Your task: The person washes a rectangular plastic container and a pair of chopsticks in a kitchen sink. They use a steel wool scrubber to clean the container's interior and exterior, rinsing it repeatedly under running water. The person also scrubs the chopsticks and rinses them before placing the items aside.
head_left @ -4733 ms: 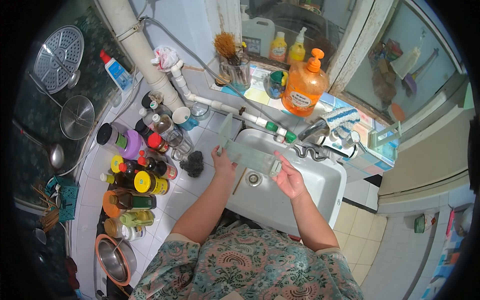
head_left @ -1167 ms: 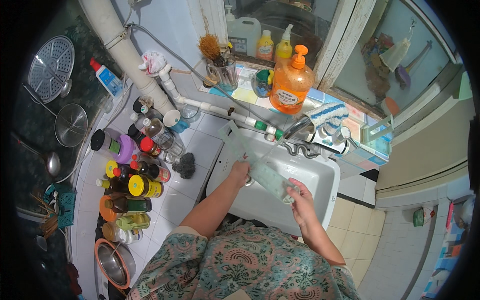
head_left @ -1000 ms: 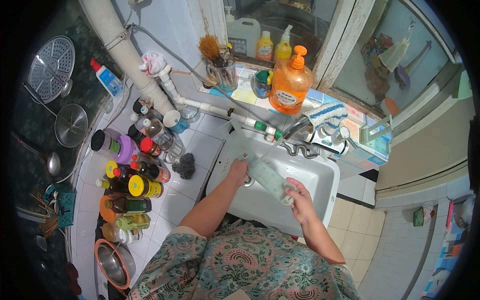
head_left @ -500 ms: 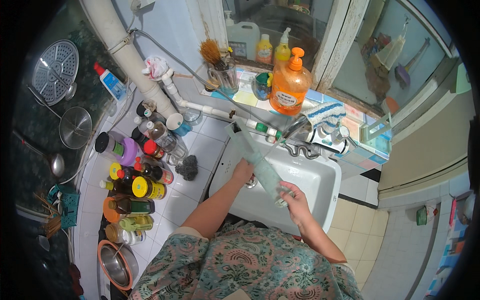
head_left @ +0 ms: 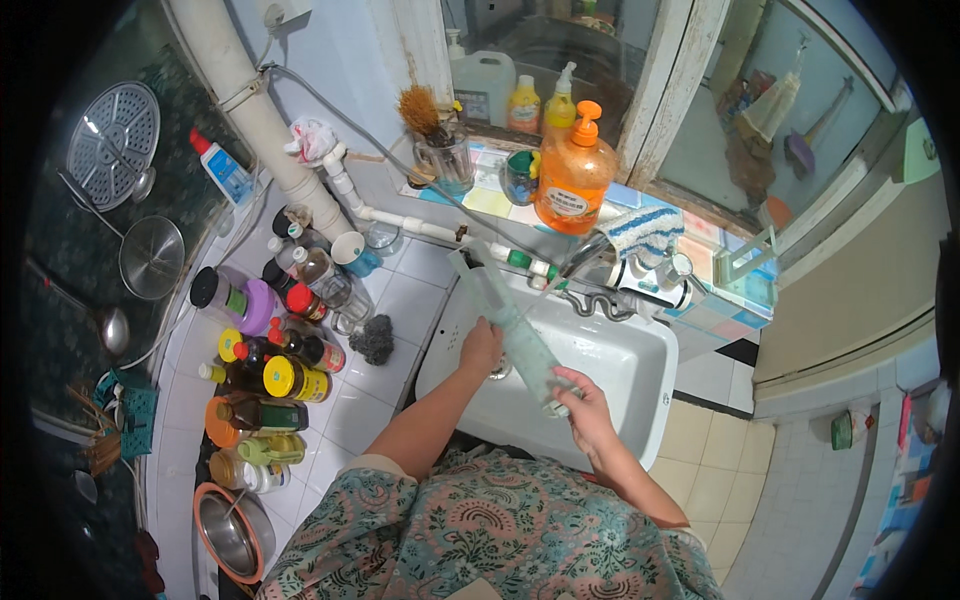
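Note:
A long, narrow, translucent pale green plastic tray (head_left: 522,345) slants over the white sink (head_left: 630,420), its far end near the tap (head_left: 590,255). My right hand (head_left: 588,405) grips the near end, thumb on top and fingers beneath. At the tray's left edge is my left hand (head_left: 482,348), closed, with its fingertips partly hidden; whether it holds anything does not show. Below the left hand, part of the metal drain (head_left: 501,369) is visible. A thin stream of water seems to run from the spout toward the tray.
Left of the sink, a dark scouring pad (head_left: 373,340) lies on the tiled counter beside several bottles and jars (head_left: 296,378). A metal bowl (head_left: 228,530) stands nearer. On the ledge are an orange pump bottle (head_left: 577,180), a glass mug (head_left: 446,165) with brushes and a striped cloth (head_left: 645,230).
My left hand has shifted slightly along the tray's left edge, toward me. The right hand keeps its grip on the near end, and the tray stays at nearly the same slant.

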The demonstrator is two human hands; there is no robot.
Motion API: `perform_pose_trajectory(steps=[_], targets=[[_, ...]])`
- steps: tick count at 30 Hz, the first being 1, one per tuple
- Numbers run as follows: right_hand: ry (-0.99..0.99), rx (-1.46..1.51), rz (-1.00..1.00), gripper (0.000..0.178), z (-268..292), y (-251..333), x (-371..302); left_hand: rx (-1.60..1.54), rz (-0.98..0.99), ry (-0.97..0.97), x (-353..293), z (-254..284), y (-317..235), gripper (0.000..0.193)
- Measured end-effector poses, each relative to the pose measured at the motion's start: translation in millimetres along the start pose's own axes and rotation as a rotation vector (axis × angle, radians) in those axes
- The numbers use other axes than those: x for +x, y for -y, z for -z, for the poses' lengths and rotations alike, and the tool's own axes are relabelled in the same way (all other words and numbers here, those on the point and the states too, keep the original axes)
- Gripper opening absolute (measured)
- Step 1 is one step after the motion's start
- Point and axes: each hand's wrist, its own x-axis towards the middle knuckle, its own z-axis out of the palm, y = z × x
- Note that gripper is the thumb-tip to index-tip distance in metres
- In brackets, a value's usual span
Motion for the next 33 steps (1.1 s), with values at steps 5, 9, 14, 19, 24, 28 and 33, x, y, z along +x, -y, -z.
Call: perform_pose_trajectory(steps=[5, 9, 14, 19, 24, 28, 33], targets=[[-0.097, -0.053, -0.086, 0.025, 2, 20, -5, -0.413, 0.086, 0.366, 3, 6, 19, 0.044], [-0.153, -0.156, -0.146, 0.029, 34, 10, 4, 0.049, 0.007, 0.114, -22, 10, 8, 0.075], [-0.158, -0.298, -0.220, 0.033, 34, 1, 22, -0.066, -0.723, 0.599, -63, 17, -26, 0.085], [-0.024, -0.241, -0.241, 0.050, 10, -3, 52, -0.274, -0.668, 0.695, -73, 18, -59, 0.074], [-0.100, -0.540, -0.094, 0.056, -30, 10, 61, -0.368, -0.405, 0.445, -51, 25, -32, 0.066], [0.015, -0.749, 0.448, 0.051, -27, -35, 109, -0.912, 0.053, 0.530, -39, 47, -52, 0.050], [-0.102, -1.185, 0.704, 0.040, -64, -7, 106, -1.419, 0.301, 0.460, -35, 51, -55, 0.036]])
